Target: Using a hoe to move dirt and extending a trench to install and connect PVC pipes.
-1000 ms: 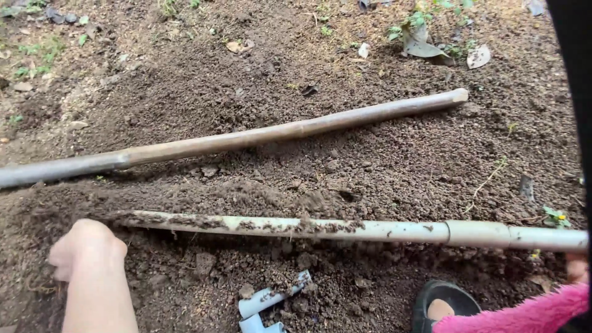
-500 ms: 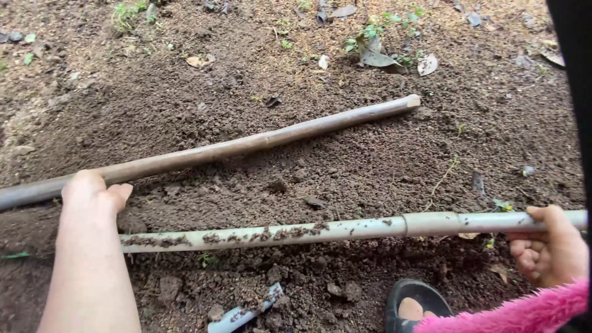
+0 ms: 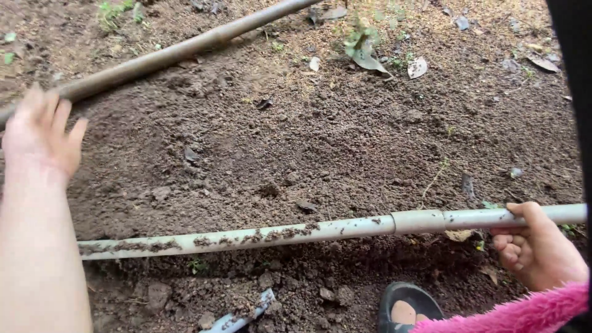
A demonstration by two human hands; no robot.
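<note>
Right hand (image 3: 538, 246) grips pale pipe (image 3: 320, 231) — left hand (image 3: 42, 132) touches brown pole (image 3: 166, 54).

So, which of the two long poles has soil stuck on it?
The pale grey pipe nearer the camera, held by the right hand. The brown pole farther away looks clean.

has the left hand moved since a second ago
Yes. The left hand has gone from beside the near grey pipe, across the soil, up to the far brown pipe, where its fingers now reach.
</note>
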